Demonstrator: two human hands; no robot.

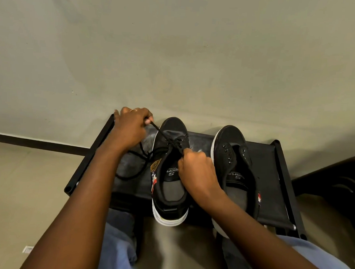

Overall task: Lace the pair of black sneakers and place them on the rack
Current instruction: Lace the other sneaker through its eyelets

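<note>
I see two black sneakers on a black rack [272, 160], toes pointing to 12 o'clock. The left sneaker [171, 175] has a black lace [142, 153] through its front holes. My left hand [131, 127], at 10 o'clock from that shoe, pinches one end of the lace and holds it tight. My right hand [197, 170] sits over the shoe's opening, fingers curled around the other end. The right sneaker [236, 174], at 3 o'clock, has no lace in it.
</note>
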